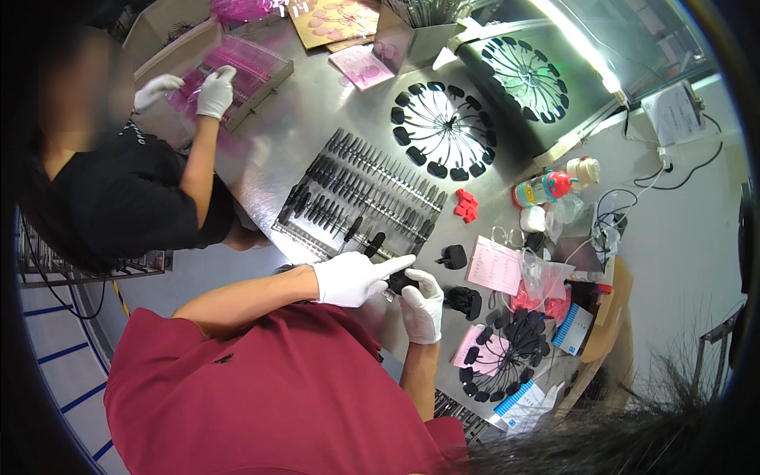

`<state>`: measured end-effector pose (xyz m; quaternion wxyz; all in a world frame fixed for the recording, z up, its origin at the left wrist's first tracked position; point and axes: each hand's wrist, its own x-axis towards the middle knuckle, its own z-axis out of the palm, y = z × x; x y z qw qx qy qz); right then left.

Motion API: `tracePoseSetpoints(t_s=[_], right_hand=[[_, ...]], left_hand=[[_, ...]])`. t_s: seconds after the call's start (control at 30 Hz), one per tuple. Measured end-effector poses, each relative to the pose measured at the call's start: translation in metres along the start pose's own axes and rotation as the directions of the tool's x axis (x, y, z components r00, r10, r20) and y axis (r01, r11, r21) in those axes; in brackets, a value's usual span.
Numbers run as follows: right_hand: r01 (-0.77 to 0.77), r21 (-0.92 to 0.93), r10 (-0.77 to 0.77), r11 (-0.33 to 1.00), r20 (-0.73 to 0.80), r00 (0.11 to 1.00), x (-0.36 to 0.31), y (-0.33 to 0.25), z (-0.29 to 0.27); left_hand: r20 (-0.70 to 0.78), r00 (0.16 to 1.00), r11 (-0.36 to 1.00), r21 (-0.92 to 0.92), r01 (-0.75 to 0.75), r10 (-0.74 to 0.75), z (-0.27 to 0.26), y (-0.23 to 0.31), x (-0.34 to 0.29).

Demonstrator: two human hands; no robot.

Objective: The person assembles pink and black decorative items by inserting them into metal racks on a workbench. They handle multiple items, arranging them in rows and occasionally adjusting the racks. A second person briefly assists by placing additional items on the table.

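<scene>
Both my hands wear white gloves and meet at the near edge of the metal table. Between them is a small black part (402,281), mostly covered by fingers. My left hand (348,279) is closed at the part's left side, its index finger stretched across the top. From the right, my right hand (423,307) grips the same part with bent fingers. Just beyond my left hand stands a metal rack (317,244) with rows of slim black pieces. To the right of my hands lie a black block (453,256) and a second black piece (463,302).
Black pads on thin cables form rings on the table (437,168), on a dark panel (526,79) and at right (507,356). Red pieces (465,206), a pink sheet (494,266) and a bottle (541,188) lie right. A co-worker's gloved hand (214,93) handles pink film at far left.
</scene>
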<state>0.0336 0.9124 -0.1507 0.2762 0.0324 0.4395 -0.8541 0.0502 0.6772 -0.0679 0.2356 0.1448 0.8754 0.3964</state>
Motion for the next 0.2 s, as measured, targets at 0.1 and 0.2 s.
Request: tracePoseSetpoints(t_s=[0.1,0.2], right_hand=[[0.024,-0.003,-0.024,1.000,-0.047,0.999,-0.001,0.003,0.011],[0.182,-0.056,-0.187,0.982,-0.102,0.977,0.005,0.002,0.023]], left_hand=[[-0.071,0.997,0.986,0.164,-0.017,0.029,0.007,0.000,-0.003],[-0.169,0.983,0.953,0.302,-0.021,0.076,0.026,-0.024,0.010]])
